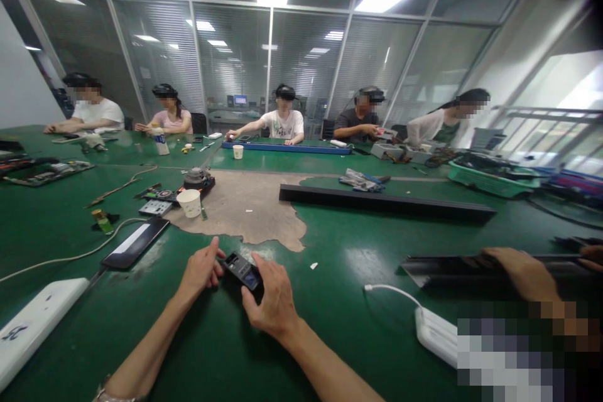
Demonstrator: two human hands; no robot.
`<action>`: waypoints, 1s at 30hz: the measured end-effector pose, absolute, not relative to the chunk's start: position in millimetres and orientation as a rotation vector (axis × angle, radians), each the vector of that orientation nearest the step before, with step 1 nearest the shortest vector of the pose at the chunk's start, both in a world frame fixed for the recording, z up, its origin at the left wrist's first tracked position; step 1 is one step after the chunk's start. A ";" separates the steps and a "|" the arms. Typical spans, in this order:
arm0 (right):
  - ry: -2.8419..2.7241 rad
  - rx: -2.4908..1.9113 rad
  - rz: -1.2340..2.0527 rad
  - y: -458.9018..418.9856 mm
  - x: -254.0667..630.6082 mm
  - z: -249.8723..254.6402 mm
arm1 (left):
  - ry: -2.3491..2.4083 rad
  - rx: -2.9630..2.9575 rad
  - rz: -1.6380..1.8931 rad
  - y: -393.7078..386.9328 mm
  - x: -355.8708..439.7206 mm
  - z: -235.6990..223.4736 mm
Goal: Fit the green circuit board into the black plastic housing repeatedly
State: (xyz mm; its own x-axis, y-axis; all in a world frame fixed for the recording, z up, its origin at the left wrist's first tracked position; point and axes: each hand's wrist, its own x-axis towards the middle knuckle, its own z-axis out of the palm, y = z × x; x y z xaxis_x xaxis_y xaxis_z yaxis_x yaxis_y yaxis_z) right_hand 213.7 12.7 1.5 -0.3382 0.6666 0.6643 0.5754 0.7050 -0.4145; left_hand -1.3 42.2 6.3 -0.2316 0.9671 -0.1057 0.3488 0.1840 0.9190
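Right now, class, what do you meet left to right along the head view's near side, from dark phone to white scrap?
Dark phone → wearer's left hand → small black device → wearer's right hand → white scrap

Glossy tabletop, matt paper cup, smooth plastic-looking device

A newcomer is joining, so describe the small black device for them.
On the green table, find the ragged brown patch; the small black device is just nearer the camera. The right hand grips one end, the left hand beside the other. Unlike the larger phone lying to the left, it is held and shows a bluish area.
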 end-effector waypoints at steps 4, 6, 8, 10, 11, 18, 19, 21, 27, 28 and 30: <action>-1.998 -0.922 0.109 12.3 212.4 0.6 | 1.687 1.262 1.046 42.0 -2.7 6.9; -1.954 -0.927 0.135 11.4 210.9 2.4 | 1.671 1.245 1.048 42.1 -3.6 7.3; -1.910 -0.930 0.181 10.3 209.5 6.6 | 1.655 1.229 1.056 42.6 -4.7 7.5; -1.868 -0.934 0.237 10.0 209.2 13.9 | 1.651 1.216 1.054 43.3 -5.9 7.2; -1.841 -0.940 0.265 10.5 209.6 18.4 | 1.654 1.213 1.048 43.7 -6.4 6.7; -1.653 -1.022 0.398 28.6 226.1 45.2 | 1.686 1.226 1.007 45.2 -8.4 3.7; -1.649 -1.037 0.405 31.9 231.0 45.2 | 1.697 1.221 1.002 44.9 -8.2 4.1; -1.658 -1.069 0.407 36.1 243.5 41.4 | 1.703 1.223 1.008 43.9 -7.6 5.3; -1.679 -1.211 0.370 26.6 290.3 13.1 | 1.702 1.244 1.014 40.9 -4.7 7.9; -1.678 -1.235 0.366 23.9 295.9 8.8 | 1.710 1.246 1.007 41.0 -4.5 7.6; -1.682 -1.260 0.357 20.2 303.3 2.3 | 1.710 1.252 0.994 41.5 -4.6 6.8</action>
